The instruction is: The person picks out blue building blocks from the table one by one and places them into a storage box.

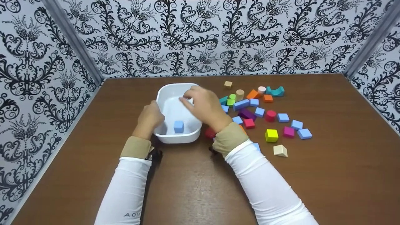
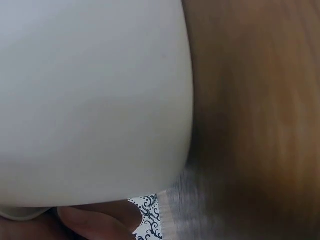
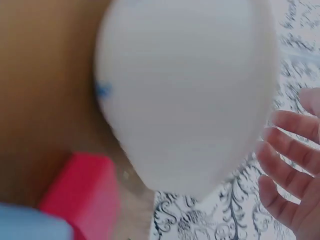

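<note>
A white plastic tub [image 1: 178,139] with rounded corners stands on the table, and one blue block [image 1: 178,126] sits inside near its front wall. My left hand [image 1: 150,118] grips the tub's left rim with curled fingers; the left wrist view shows the tub's outer wall [image 2: 95,110] close up, with fingers [image 2: 95,222] at its rim. Over the tub's right side hovers my right hand [image 1: 204,104], its thumb and fingers apart and nothing between them. In the right wrist view its fingers [image 3: 290,155] are spread and bare beside the tub [image 3: 185,100].
Right of the tub, many loose blocks lie scattered, among them a yellow cube [image 1: 271,135], a red cylinder [image 1: 270,116], a teal arch [image 1: 275,91] and a cream wedge [image 1: 280,150]. A red block [image 3: 85,195] lies close to the tub. Patterned panels [image 1: 206,40] enclose the table [image 1: 193,187].
</note>
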`<act>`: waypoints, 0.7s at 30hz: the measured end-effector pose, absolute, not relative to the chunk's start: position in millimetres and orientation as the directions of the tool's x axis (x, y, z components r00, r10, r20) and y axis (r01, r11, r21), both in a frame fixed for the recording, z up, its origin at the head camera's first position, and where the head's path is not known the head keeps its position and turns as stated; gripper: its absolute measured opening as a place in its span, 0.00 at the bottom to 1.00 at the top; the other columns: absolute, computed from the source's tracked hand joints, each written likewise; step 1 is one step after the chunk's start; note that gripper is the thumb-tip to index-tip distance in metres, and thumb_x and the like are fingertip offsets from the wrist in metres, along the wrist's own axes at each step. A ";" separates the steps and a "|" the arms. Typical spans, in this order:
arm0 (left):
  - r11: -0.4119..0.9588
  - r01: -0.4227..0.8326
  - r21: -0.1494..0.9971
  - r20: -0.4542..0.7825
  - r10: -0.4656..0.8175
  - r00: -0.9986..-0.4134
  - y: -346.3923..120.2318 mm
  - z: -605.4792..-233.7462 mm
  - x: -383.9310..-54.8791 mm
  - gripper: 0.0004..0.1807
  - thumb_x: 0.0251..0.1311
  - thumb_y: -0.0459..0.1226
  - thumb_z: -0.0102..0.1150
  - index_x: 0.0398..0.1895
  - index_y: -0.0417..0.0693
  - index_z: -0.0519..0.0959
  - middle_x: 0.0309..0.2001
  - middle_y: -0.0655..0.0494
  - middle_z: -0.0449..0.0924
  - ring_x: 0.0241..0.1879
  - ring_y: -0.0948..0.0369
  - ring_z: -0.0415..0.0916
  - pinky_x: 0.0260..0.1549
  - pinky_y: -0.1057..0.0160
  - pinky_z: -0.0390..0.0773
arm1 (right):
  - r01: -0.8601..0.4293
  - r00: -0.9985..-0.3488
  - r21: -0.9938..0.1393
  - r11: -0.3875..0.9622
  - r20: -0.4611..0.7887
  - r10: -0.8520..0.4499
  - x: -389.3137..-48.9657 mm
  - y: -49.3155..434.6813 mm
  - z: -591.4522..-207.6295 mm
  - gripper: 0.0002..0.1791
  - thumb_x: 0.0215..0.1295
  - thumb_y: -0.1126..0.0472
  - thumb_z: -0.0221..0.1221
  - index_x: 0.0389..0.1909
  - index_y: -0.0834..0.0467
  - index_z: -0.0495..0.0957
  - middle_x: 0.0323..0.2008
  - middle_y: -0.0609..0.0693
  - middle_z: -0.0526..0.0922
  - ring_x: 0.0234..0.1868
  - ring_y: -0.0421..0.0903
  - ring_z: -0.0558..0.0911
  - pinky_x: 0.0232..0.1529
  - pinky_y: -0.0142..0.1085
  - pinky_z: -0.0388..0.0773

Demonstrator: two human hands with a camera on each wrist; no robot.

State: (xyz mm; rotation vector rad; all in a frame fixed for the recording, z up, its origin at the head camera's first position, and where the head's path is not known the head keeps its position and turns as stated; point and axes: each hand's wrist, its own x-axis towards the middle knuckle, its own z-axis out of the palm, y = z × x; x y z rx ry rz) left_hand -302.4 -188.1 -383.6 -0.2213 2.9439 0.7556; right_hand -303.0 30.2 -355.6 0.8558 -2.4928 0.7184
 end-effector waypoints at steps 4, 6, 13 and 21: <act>0.867 -0.173 0.467 -0.143 -0.119 -0.983 -187.9 -383.1 -302.9 0.35 0.68 0.29 0.50 0.78 0.27 0.58 0.69 0.26 0.72 0.68 0.36 0.73 0.66 0.39 0.74 | -0.601 -0.768 -0.404 0.689 0.531 -0.359 -309.4 47.6 -346.6 0.14 0.78 0.52 0.61 0.46 0.57 0.89 0.44 0.51 0.87 0.44 0.49 0.85 0.49 0.42 0.82; 0.865 -0.174 0.470 -0.148 -0.117 -0.982 -188.1 -382.9 -302.9 0.35 0.68 0.29 0.50 0.78 0.27 0.57 0.69 0.26 0.71 0.68 0.36 0.73 0.66 0.39 0.74 | -0.557 -0.795 -0.435 0.708 0.526 -0.303 -313.1 57.4 -344.0 0.12 0.77 0.54 0.62 0.48 0.57 0.89 0.46 0.52 0.87 0.46 0.50 0.86 0.51 0.43 0.81; 0.862 -0.174 0.476 -0.148 -0.116 -0.982 -188.2 -382.9 -302.8 0.35 0.68 0.29 0.52 0.77 0.27 0.59 0.68 0.27 0.72 0.67 0.37 0.74 0.65 0.40 0.75 | -0.329 -0.907 -0.485 0.810 0.401 -0.129 -323.6 91.6 -346.4 0.11 0.72 0.57 0.63 0.49 0.55 0.89 0.47 0.53 0.86 0.49 0.55 0.84 0.50 0.52 0.80; 0.859 -0.183 0.479 -0.145 -0.128 -0.981 -187.3 -383.4 -302.1 0.34 0.68 0.29 0.53 0.76 0.28 0.60 0.67 0.27 0.73 0.65 0.37 0.75 0.65 0.40 0.74 | -0.168 -0.979 -0.473 0.865 0.181 -0.091 -329.5 106.9 -356.3 0.15 0.71 0.58 0.64 0.53 0.62 0.87 0.52 0.60 0.83 0.55 0.59 0.82 0.58 0.53 0.78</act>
